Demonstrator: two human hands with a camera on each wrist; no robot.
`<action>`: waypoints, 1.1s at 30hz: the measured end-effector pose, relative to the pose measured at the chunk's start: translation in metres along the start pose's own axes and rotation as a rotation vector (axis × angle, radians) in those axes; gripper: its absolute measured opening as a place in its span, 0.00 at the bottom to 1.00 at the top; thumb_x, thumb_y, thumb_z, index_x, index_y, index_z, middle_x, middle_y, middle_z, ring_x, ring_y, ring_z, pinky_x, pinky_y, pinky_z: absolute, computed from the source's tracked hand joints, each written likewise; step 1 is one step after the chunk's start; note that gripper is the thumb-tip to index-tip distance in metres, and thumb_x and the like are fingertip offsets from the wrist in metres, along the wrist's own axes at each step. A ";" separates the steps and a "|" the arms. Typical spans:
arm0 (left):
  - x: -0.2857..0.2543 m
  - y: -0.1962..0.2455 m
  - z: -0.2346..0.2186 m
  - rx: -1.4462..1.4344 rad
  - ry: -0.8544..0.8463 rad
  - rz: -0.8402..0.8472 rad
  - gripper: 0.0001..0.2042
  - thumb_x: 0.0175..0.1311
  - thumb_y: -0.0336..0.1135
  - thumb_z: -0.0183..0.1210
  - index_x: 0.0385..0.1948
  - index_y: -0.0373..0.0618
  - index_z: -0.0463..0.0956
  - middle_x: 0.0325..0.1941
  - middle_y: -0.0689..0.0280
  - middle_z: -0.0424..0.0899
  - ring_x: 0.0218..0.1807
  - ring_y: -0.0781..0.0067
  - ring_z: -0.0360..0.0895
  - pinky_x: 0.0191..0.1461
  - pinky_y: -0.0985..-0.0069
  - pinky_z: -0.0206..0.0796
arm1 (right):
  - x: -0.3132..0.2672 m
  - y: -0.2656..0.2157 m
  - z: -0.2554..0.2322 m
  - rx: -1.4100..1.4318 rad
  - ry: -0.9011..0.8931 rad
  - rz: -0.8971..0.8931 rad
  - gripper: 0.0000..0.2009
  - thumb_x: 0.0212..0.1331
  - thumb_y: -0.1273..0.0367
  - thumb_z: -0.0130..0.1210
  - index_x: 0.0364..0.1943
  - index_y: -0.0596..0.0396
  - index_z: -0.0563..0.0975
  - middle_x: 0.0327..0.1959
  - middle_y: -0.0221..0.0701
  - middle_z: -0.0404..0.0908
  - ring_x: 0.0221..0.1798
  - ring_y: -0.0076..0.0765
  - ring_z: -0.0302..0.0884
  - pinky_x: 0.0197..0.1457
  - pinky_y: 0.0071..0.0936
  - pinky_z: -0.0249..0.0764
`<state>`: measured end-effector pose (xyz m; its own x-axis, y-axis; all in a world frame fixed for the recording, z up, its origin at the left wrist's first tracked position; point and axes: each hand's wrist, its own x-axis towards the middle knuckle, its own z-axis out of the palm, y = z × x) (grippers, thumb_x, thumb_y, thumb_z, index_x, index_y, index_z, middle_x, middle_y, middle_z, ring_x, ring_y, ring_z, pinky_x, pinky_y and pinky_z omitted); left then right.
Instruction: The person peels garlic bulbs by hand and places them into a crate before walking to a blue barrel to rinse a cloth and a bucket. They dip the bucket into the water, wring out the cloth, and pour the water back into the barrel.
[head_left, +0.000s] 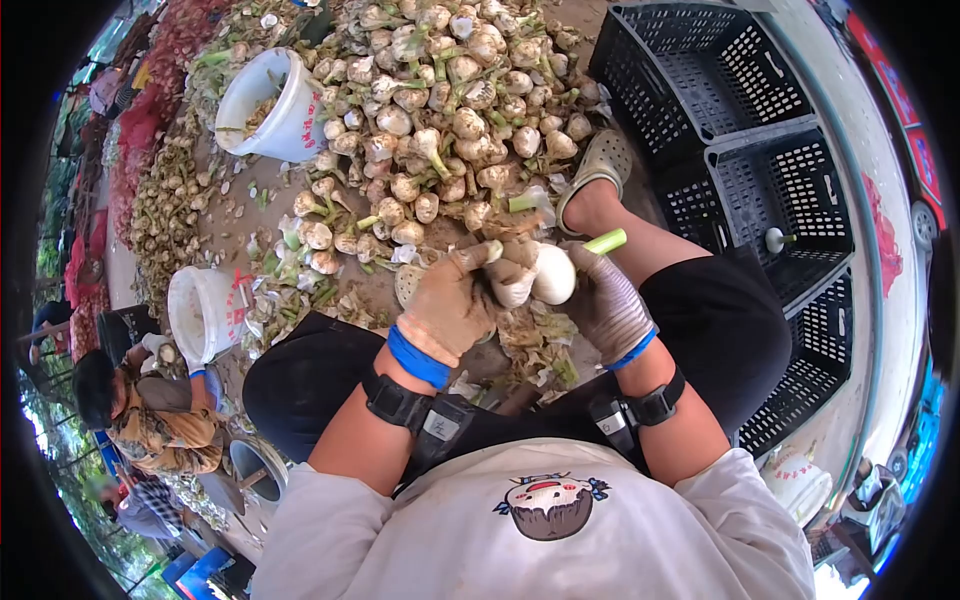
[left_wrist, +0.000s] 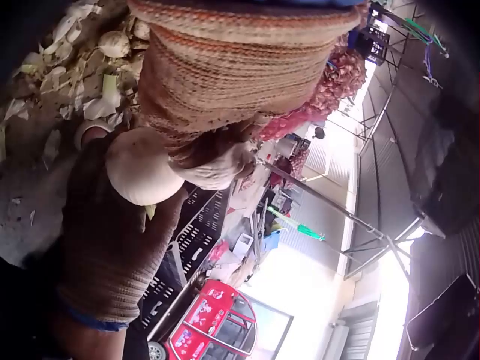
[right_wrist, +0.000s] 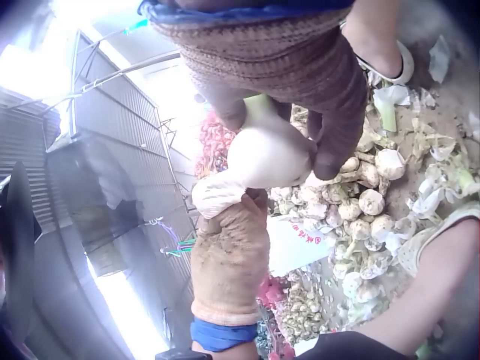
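In the head view a smooth white garlic bulb [head_left: 553,274] with a green stem stub [head_left: 605,241] is gripped by the gloved right hand [head_left: 610,305], its fingers curled round the bulb and stem. Beside it the gloved left hand [head_left: 447,302] has curled fingers, with a whitish piece [head_left: 512,285] at its fingertips against the bulb; whether that is peel or glove tip I cannot tell. The right wrist view shows the white bulb [right_wrist: 270,157] under the right hand's fingers [right_wrist: 337,142]. In the left wrist view the bulb [left_wrist: 142,166] touches the left fingertips.
A heap of unpeeled garlic [head_left: 440,110] lies ahead. White buckets [head_left: 300,110] stand on the left, one near a seated person [head_left: 165,425]. Black crates [head_left: 690,90] line the right; one holds a single white bulb [head_left: 776,240]. Loose peelings [head_left: 540,345] lie between the legs.
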<state>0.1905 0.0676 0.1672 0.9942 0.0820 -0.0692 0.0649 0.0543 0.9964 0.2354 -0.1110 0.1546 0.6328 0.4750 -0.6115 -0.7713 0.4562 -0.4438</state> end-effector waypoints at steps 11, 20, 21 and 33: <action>-0.025 0.005 -0.011 -0.129 -0.656 -0.473 0.14 0.55 0.29 0.55 0.44 0.40 0.72 0.36 0.63 0.78 0.39 0.76 0.74 0.42 0.82 0.66 | -0.002 -0.026 -0.006 0.691 -0.170 0.027 0.13 0.51 0.68 0.45 0.39 0.61 0.70 0.52 0.44 0.70 0.57 0.52 0.66 0.61 0.52 0.63; 0.046 -0.094 -0.102 1.091 0.152 -0.590 0.25 0.48 0.37 0.59 0.51 0.42 0.65 0.43 0.46 0.72 0.43 0.48 0.73 0.45 0.65 0.67 | -0.007 -0.093 -0.053 0.816 -0.273 -0.451 0.26 0.62 0.56 0.44 0.55 0.64 0.63 0.54 0.47 0.68 0.56 0.44 0.68 0.50 0.34 0.74; 0.062 -0.116 -0.147 1.081 0.358 -0.669 0.28 0.47 0.38 0.60 0.53 0.43 0.63 0.47 0.43 0.71 0.46 0.44 0.72 0.47 0.63 0.67 | 0.003 -0.088 -0.058 0.624 -0.236 -0.501 0.26 0.62 0.56 0.44 0.54 0.64 0.63 0.53 0.47 0.70 0.55 0.43 0.70 0.47 0.31 0.76; 0.065 -0.015 -0.076 -0.246 -0.247 -0.534 0.20 0.55 0.43 0.59 0.45 0.40 0.73 0.37 0.68 0.79 0.35 0.78 0.75 0.39 0.78 0.69 | 0.029 -0.005 0.019 -1.390 -0.083 -0.651 0.31 0.42 0.68 0.64 0.54 0.55 0.65 0.55 0.41 0.66 0.55 0.47 0.67 0.55 0.36 0.68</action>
<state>0.2477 0.1475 0.1441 0.8227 -0.2499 -0.5106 0.5645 0.2536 0.7855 0.2590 -0.0852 0.1519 0.8402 0.5389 -0.0595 0.2093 -0.4235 -0.8814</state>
